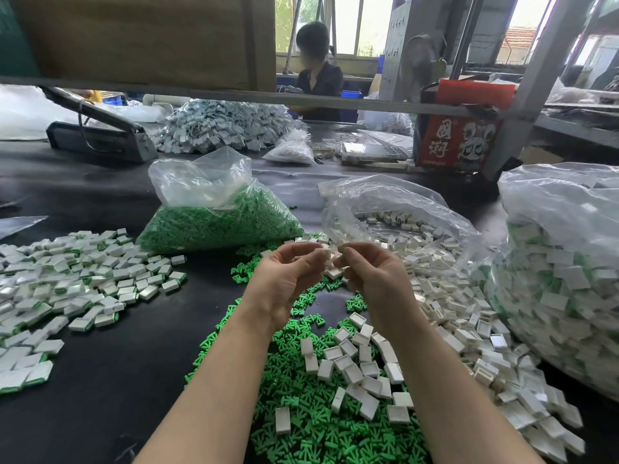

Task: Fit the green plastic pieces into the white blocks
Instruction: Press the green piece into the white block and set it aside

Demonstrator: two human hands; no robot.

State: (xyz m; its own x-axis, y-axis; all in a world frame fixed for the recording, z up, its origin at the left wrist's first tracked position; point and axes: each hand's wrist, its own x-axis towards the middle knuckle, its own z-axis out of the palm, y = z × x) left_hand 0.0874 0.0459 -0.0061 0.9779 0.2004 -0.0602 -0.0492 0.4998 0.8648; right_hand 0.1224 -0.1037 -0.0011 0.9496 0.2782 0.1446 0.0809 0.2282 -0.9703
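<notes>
A red printed carton (459,142) stands far right on the black table (100,346); a seated person (318,78) works beyond.

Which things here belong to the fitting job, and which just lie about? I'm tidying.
Job: left hand, right hand, loose green pieces, white blocks, finished pile.
Lying about: red carton, grey metal tool.

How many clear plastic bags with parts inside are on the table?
6: bag of green pieces centre; open bag of white blocks beside it; bag of assembled blocks far right; grey-piece bag, small white bag and another behind. More may be hidden.
</notes>
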